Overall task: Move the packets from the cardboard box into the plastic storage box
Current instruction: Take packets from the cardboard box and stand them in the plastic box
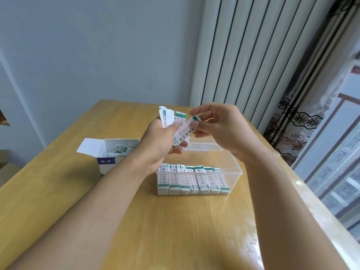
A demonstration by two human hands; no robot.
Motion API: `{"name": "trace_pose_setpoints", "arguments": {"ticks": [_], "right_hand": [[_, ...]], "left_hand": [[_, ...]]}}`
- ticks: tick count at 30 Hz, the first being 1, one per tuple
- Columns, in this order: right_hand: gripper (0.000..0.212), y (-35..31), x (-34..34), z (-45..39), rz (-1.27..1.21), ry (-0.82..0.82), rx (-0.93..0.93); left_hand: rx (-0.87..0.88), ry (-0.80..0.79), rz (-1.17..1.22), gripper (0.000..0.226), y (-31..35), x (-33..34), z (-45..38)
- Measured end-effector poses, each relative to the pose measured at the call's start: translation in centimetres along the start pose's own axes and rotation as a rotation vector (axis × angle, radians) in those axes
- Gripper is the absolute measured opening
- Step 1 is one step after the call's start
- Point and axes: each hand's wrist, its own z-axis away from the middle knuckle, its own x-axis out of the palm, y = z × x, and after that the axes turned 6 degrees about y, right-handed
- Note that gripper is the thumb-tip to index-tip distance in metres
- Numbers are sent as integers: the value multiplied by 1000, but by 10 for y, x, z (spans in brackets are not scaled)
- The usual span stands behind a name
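- The left hand (157, 137) grips a fanned bundle of packets (167, 118) above the desk (175, 230), fingers curled round their lower ends so the upper ends splay toward 12 o'clock. Held this way, the bundle probably serves as a ready supply to pick from.
- The right hand (218, 127) pinches a single packet (185, 131) between thumb and fingertips near its upper end, while its lower end sits against the left hand's fingers. It seems to be drawing that one out of the bundle.
- The single packet's long axis runs on a slant, green-banded end toward 1 o'clock, other end toward 7 o'clock, printed face to the camera.
- The plastic storage box (236, 170) sits directly below the hands, at 6 o'clock from them. A row of stacked packets (192, 181) fills its near side, each lying flat, long axis pointing from 12 to 6 o'clock, set side by side. That neat packing likely explains why packets are handled singly and turned first.
- The box's far half looks bare, so plenty of room remains.
- The cardboard box (109, 152) stands at 9 o'clock from the plastic one, flaps open, with loose packets inside; the task is only partly done.
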Motion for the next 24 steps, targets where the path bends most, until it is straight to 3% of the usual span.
{"name": "trace_pose_setpoints", "arguments": {"ticks": [5, 9, 13, 18, 24], "right_hand": [[17, 4, -3, -1, -97, 2, 52], [24, 15, -26, -6, -27, -10, 86], [28, 27, -23, -7, 300, -157, 97], [20, 40, -7, -10, 410, -350, 172], [22, 49, 3, -9, 431, -453, 193]], "left_hand": [[39, -21, -118, 20, -2, 0, 2], [228, 160, -279, 16, -5, -6, -5], [242, 176, -278, 20, -3, -7, -8], [241, 145, -285, 21, -8, -6, -9], [238, 144, -277, 20, -6, -7, -7]]}}
